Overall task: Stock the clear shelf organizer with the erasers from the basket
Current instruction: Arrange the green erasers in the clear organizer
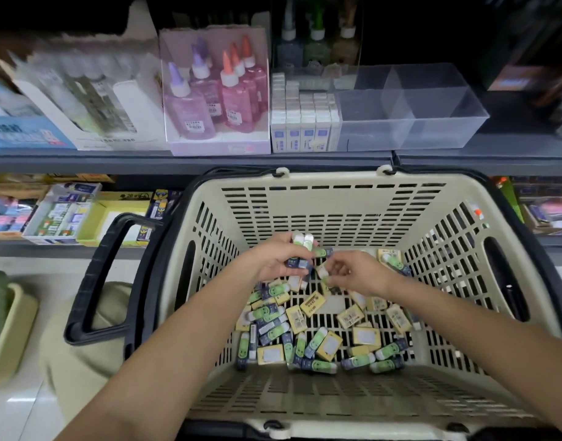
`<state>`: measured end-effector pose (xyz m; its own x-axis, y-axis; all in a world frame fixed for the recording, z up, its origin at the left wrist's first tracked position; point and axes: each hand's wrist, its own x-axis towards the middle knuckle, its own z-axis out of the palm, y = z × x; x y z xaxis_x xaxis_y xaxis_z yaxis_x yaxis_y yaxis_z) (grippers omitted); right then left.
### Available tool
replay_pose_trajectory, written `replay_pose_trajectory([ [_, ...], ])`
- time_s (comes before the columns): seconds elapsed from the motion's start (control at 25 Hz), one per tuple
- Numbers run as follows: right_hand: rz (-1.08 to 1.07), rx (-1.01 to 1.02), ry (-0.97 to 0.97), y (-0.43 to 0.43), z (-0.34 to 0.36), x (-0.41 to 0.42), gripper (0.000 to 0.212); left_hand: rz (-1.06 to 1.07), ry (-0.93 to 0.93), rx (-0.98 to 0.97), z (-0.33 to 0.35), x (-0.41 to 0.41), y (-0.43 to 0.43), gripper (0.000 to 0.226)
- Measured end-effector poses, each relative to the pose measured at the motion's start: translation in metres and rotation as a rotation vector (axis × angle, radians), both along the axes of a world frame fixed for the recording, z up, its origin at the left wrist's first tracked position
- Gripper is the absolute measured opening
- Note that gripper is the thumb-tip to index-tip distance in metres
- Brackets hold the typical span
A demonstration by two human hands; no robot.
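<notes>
Left hand (279, 261): its grip was clenched round a small stack of erasers (302, 245), held above the floor of the basket (334, 183). Right hand (359, 275): its grip pinched a single eraser (323, 271) just beside that stack. Loose erasers (308, 332) lay below them in the basket. The clear shelf organizer (432, 106) stood on the shelf (209, 163) beyond.

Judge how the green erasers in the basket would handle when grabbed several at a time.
Probably light and stiff: the left hand holds a few green erasers together at once. Their flat-sided blocks should stack rather than roll, as the loose ones in the basket lie flat. The printed sleeves look smooth, so a bundle may slip apart.
</notes>
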<state>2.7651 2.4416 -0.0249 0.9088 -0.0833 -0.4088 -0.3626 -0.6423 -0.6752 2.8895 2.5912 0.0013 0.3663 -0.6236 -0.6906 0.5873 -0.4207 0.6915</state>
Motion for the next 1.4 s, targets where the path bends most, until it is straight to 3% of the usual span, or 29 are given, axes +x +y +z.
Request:
replay_pose_trajectory([
  [0.12, -0.092, 0.254, -0.103, -0.012, 0.041, 0.011, 0.022, -0.006, -0.052, -0.093, 0.024, 0.009, -0.007, 0.027],
  [0.32, -0.194, 0.357, -0.228, -0.021, 0.094, 0.026, 0.007, 0.032, -0.170, -0.240, 0.069, 0.030, -0.008, 0.021],
  [0.52, -0.247, 0.238, -0.480, -0.049, 0.160, 0.056, 0.012, 0.164, -0.294, -0.376, 0.109, 0.048, -0.025, 0.017],
  [0.68, -0.373, 0.011, -0.629, -0.085, 0.190, 0.089, 0.006, 0.271, -0.384, -0.335, 0.123, 0.058, -0.039, 0.018],
  [0.84, -0.338, -0.272, -0.506, -0.105, 0.181, 0.115, 0.010, 0.328, -0.402, -0.306, 0.119, 0.062, -0.043, 0.022],
  [1.04, -0.143, -0.262, -0.312, -0.105, 0.166, 0.135, 0.002, 0.337, -0.396, -0.293, 0.112, 0.069, -0.042, 0.022],
  [1.24, -0.008, -0.341, -0.194, -0.106, 0.159, 0.145, 0.024, 0.330, -0.395, -0.285, 0.109, 0.071, -0.047, 0.013],
  [1.4, 0.046, -0.415, -0.199, -0.103, 0.162, 0.141, 0.031, 0.315, -0.398, -0.307, 0.111, 0.068, -0.054, 0.016],
])
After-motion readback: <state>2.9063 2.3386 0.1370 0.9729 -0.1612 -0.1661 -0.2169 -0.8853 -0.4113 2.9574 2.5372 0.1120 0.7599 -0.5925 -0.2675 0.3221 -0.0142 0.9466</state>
